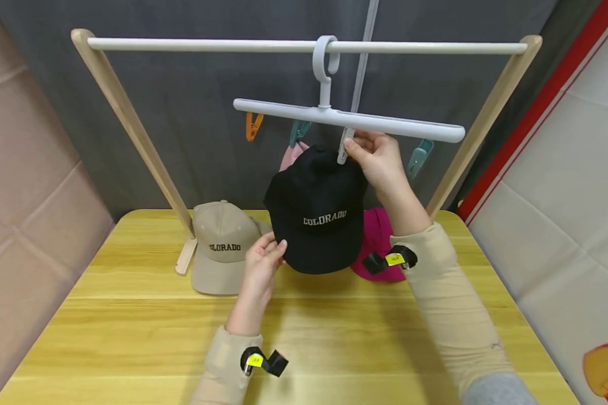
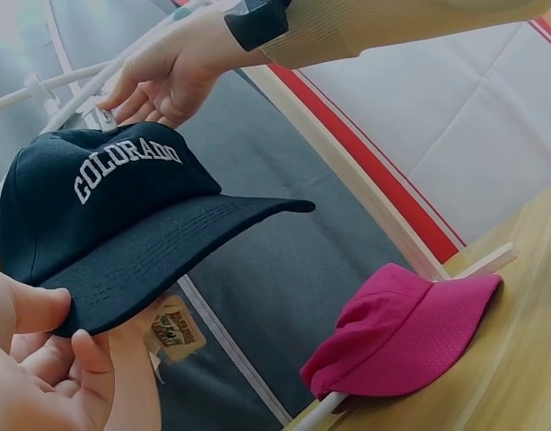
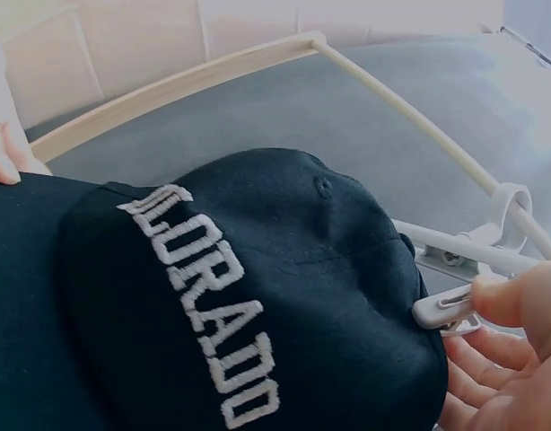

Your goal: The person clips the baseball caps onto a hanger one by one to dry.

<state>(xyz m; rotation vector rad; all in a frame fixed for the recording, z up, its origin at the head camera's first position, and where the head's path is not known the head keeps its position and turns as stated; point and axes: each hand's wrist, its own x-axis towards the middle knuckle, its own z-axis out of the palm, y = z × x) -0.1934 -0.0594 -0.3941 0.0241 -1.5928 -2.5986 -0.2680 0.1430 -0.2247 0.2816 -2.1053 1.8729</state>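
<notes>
A black cap [image 1: 316, 208] with COLORADO in white letters is held up below a white hanger [image 1: 349, 119]. My left hand [image 1: 263, 261] pinches the edge of its brim between thumb and fingers. At the top of the crown, my right hand [image 1: 380, 160] pinches a white clip [image 3: 444, 307] that hangs from the hanger. The clip's tip lies right at the cap's fabric in the right wrist view. Behind the black cap, a pale pink item [image 1: 293, 154] hangs from a teal clip [image 1: 299, 131], mostly hidden.
The hanger hooks over a white rod [image 1: 208, 45] between wooden posts. An orange clip [image 1: 253, 125] and another teal clip [image 1: 419, 157] hang from it. A beige cap [image 1: 220, 230] and a magenta cap [image 2: 406, 332] sit on the wooden table [image 1: 324, 343].
</notes>
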